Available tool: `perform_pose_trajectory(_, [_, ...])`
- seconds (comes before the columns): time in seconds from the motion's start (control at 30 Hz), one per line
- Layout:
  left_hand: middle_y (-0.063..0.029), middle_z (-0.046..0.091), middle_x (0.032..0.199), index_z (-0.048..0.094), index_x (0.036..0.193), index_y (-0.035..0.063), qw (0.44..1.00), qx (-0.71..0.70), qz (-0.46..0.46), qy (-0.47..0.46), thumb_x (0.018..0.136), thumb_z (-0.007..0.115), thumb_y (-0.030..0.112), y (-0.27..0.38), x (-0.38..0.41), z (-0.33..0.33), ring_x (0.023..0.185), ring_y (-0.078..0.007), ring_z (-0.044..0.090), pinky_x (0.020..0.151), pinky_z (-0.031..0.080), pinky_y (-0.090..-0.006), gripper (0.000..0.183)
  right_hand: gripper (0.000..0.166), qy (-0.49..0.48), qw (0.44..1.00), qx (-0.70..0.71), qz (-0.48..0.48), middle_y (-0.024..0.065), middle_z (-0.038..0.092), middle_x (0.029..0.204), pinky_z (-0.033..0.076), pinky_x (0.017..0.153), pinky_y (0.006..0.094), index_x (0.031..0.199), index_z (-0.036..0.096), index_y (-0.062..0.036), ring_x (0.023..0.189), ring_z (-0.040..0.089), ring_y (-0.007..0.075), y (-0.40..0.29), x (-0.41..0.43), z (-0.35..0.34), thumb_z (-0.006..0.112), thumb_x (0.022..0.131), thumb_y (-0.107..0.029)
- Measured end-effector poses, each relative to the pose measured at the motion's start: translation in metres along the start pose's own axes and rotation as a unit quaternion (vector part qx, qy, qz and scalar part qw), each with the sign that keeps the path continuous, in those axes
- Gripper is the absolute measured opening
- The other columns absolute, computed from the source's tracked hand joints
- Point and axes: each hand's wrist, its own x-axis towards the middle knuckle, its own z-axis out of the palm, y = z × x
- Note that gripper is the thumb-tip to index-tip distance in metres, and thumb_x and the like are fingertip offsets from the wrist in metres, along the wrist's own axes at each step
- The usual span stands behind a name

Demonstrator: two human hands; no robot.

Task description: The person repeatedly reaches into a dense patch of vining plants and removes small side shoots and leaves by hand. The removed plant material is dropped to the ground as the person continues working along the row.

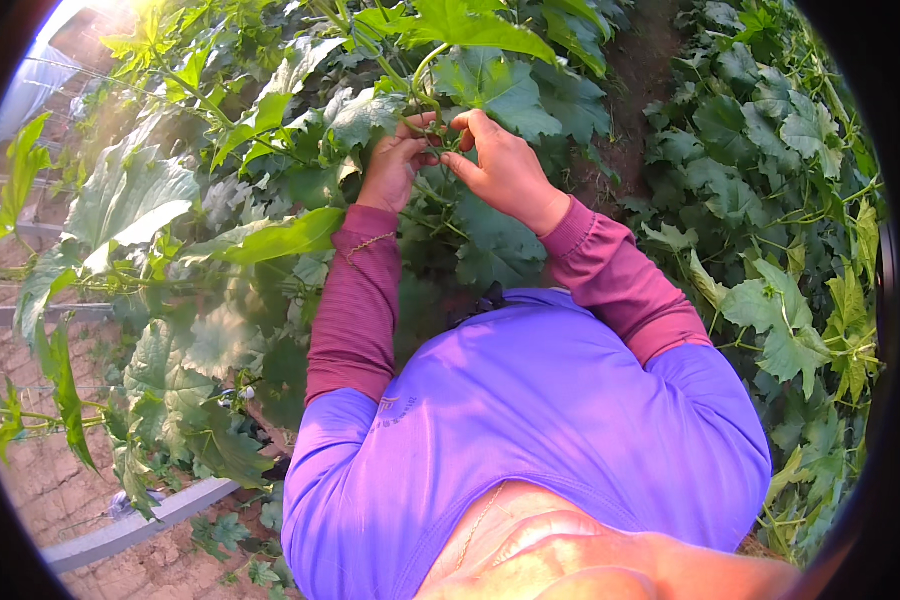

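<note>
Both my hands meet at a green stem (422, 84) of a broad-leaved climbing vine, at the upper middle of the view. The fingers of my left hand (391, 166) are closed around the stem from the left. From the right, my right hand (506, 171) reaches in with thumb and index finger curled at the same spot, pinching thin green growth on the stem. What exactly lies between the fingertips is small and partly hidden by them. A large bright leaf (469, 28) hangs above the hands, and a darker lobed leaf (499, 97) is just behind the right one.
Dense vines (750, 142) fill the right side, beyond a strip of bare soil (637, 82). On the left, large leaves (131, 195) reach out near my left sleeve. A grey curved rail (142, 525) crosses brownish paved-looking ground (37, 480) at lower left. Thin wires (94, 71) run at upper left.
</note>
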Motion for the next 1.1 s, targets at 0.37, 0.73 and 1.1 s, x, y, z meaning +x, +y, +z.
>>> perform_pose_trajectory(0.37, [-0.0037, 0.063, 0.098, 0.057, 0.110, 0.0048, 0.998, 0.038, -0.002, 0.046, 0.088, 0.058, 0.018, 0.008, -0.028, -0.001, 0.087, -0.0125, 0.061, 0.074, 0.051, -0.0302, 0.026, 0.022, 0.010, 0.986, -0.160, -0.037, 0.0170, 0.064, 0.072, 0.050, 0.058, 0.0462, 0.086, 0.056, -0.0049, 0.068, 0.063, 0.0366, -0.018, 0.012, 0.028, 0.058, 0.082, -0.026])
perform_pose_trajectory(0.73, [-0.0042, 0.063, 0.088, 0.059, 0.103, 0.0029, 0.987, 0.130, 0.056, 0.076, 0.084, 0.060, 0.015, 0.007, -0.041, -0.014, 0.074, -0.0123, 0.059, 0.068, 0.049, -0.0268, 0.022, 0.020, 0.053, 0.985, -0.163, 0.001, 0.0172, 0.064, 0.072, 0.051, 0.061, 0.0462, 0.080, 0.060, -0.0048, 0.070, 0.064, 0.0356, -0.032, 0.002, 0.055, 0.057, 0.076, -0.024])
perform_pose_trajectory(1.1, [-0.0036, 0.060, 0.083, 0.057, 0.094, 0.0063, 0.979, 0.120, 0.089, 0.141, 0.082, 0.061, 0.009, 0.017, -0.029, -0.014, 0.068, -0.0137, 0.059, 0.061, 0.050, -0.0268, 0.013, 0.027, -0.242, 0.969, -0.054, 0.020, 0.0138, 0.067, 0.081, 0.050, 0.071, 0.0369, 0.090, 0.062, -0.0049, 0.076, 0.064, 0.0292, 0.026, -0.008, 0.030, 0.055, 0.078, -0.028])
